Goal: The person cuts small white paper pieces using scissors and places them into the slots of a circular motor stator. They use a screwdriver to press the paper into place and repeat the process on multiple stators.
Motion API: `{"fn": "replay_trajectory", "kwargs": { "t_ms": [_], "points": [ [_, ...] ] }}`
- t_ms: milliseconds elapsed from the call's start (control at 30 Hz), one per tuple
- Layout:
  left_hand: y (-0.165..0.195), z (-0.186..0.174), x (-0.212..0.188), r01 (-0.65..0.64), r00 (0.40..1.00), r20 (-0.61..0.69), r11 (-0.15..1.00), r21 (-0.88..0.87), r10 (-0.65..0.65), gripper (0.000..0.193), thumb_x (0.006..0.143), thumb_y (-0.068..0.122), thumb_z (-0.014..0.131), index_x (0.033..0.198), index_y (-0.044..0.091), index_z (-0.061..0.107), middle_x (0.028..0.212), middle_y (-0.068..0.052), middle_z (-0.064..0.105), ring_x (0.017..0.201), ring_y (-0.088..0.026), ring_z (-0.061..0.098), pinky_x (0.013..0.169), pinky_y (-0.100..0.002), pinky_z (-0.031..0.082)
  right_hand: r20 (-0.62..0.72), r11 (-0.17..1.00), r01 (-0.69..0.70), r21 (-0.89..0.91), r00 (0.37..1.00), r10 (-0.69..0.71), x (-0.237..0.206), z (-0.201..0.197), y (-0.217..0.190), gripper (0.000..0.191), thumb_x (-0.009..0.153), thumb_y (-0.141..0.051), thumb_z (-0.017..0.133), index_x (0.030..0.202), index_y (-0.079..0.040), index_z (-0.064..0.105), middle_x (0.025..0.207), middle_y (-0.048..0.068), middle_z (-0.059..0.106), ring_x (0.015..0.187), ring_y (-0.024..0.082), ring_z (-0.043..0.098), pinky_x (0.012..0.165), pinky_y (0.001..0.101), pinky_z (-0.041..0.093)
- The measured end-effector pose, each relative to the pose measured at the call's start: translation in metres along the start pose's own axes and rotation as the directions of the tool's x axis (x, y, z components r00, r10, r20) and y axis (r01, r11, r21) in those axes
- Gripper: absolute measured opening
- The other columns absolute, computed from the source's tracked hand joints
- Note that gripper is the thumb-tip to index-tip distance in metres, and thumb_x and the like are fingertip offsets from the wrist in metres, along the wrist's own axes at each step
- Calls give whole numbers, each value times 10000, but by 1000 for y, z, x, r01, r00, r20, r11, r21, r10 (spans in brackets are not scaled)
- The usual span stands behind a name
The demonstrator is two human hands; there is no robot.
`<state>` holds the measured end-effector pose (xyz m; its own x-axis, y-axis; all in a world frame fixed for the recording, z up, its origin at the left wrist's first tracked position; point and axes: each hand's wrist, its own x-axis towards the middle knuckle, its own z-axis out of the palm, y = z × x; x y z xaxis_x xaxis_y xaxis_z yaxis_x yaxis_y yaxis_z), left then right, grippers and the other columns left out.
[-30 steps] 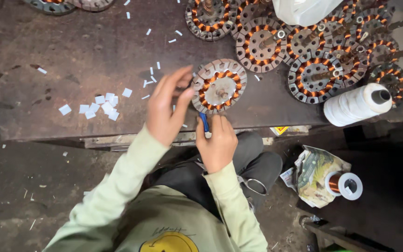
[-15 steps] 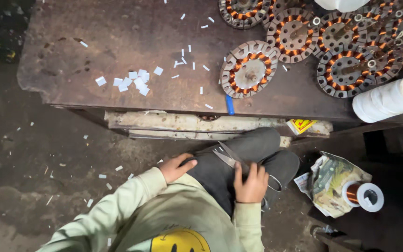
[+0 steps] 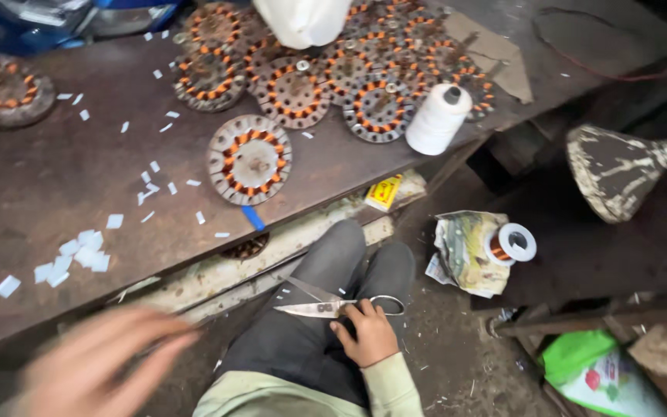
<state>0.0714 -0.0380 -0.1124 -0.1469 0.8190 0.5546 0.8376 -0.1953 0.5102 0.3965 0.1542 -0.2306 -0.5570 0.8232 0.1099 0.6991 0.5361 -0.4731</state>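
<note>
My right hand [image 3: 370, 333] rests on my lap, fingers curled on one handle of a pair of steel scissors [image 3: 319, 308] that lie open across my dark trousers. My left hand [image 3: 90, 369] is a blur at the lower left, fingers apart, holding nothing I can see, below the bench's front edge. On the brown workbench [image 3: 55, 185] straight ahead lies one round motor stator [image 3: 250, 159] with orange copper windings. A blue-handled tool [image 3: 253, 218] pokes over the edge beneath it. Small white paper slips [image 3: 79, 255] lie heaped at the left.
Several more wound stators [image 3: 349, 77] are piled at the back of the bench beside a white thread cone [image 3: 438, 118]. A copper wire spool [image 3: 512, 243] sits on crumpled paper on the floor at right. A green bag [image 3: 590, 369] lies at the lower right.
My view has swung to the right and closer. My right hand has shifted onto the scissors' handle. My left hand has swept off my lap towards the lower left and is blurred.
</note>
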Motion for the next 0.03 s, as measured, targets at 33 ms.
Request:
{"fn": "replay_trajectory", "kwargs": {
  "t_ms": [33],
  "points": [
    [11, -3, 19, -19, 1000, 6, 1000, -7, 19, 197, 828, 212, 787, 1015, 166, 745, 979, -25, 758, 938, -160, 754, 842, -307, 583, -36, 999, 17, 32, 999, -15, 2, -14, -1, 291, 814, -321, 816, 1005, -109, 761, 962, 124, 670, 865, 363, 627, 762, 449, 516]
  ]
}}
